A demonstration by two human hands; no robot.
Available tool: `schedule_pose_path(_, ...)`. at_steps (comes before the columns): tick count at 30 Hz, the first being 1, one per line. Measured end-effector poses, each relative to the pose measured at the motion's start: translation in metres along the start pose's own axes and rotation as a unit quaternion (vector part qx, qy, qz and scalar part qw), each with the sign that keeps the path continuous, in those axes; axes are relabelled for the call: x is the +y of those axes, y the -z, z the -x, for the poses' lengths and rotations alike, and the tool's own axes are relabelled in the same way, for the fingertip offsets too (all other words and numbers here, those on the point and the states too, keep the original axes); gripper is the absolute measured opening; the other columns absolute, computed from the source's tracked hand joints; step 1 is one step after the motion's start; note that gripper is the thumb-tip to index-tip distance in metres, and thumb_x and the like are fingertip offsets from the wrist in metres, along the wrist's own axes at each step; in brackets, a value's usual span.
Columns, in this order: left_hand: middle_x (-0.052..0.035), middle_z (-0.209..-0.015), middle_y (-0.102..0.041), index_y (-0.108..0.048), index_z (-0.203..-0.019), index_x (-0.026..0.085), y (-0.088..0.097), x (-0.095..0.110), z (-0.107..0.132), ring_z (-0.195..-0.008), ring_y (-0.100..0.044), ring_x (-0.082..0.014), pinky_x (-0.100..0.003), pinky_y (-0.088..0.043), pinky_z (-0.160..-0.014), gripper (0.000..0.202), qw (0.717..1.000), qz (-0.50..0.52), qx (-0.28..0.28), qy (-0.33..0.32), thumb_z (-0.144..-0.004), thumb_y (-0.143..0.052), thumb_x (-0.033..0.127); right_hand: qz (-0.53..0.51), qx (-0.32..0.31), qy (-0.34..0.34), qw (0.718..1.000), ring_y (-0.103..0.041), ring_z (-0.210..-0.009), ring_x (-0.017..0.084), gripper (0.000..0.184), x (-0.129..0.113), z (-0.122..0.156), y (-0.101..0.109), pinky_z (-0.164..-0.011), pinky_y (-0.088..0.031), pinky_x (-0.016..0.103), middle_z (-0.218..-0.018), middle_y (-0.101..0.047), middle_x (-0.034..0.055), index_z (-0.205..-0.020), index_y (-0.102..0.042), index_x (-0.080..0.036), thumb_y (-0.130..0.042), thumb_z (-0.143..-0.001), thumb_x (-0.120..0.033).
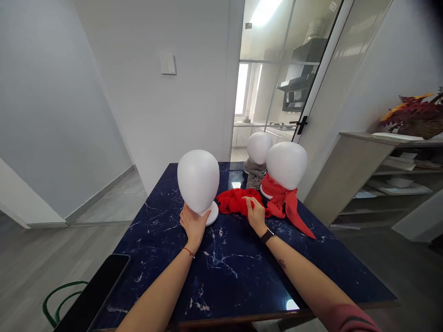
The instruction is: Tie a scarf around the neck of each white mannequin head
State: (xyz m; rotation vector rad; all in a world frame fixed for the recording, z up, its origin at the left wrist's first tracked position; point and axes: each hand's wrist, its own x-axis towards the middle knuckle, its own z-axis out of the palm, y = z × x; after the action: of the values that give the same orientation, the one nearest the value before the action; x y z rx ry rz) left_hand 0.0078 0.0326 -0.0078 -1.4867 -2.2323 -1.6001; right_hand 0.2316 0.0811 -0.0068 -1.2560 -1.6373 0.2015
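Near table (242,276) lies open; three foam heads (198,180) crowd the far end.

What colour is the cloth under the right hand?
Red cloth, pinched by the right hand; head view.

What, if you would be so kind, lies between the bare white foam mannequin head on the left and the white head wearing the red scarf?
In the head view, a loose red cloth lies on the table between them, pinched by the right hand.

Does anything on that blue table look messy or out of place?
Only the red cloth, lying crumpled under the right hand, unlike the scarves tied on two heads behind. The bare head, held by the left hand, wears none.
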Motion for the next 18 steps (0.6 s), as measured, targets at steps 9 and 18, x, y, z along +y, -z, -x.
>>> schedule_pose_path(9,-0.0182,-0.123,-0.044,-0.039,-0.122,0.013,0.010,0.003,0.017,-0.121,-0.038,-0.0359,-0.049,-0.035,-0.097,0.074,0.998,-0.013,-0.016,0.067,-0.059,-0.074,0.031,-0.070,-0.113,0.067,0.989,-0.065,-0.081,0.018,0.046,-0.039,0.027,-0.002,-0.075,-0.047,0.026,-0.091,-0.069,0.0074,-0.099,-0.063,-0.018,-0.026,-0.094,-0.046)
schedule_pose_path(18,-0.0086,-0.104,-0.058,-0.053,-0.113,0.021,0.011,0.032,0.089,-0.099,-0.056,-0.0238,-0.041,-0.046,-0.089,0.041,0.913,0.257,-0.285,-0.141,-0.073,-0.058,0.026,-0.150,-0.039,0.260,0.953,-0.065,-0.075,0.017,0.038,-0.070,0.058,0.006,-0.070,-0.050,0.028,-0.082,-0.069,0.0072,-0.097,-0.061,-0.019,-0.027,-0.094,-0.036)
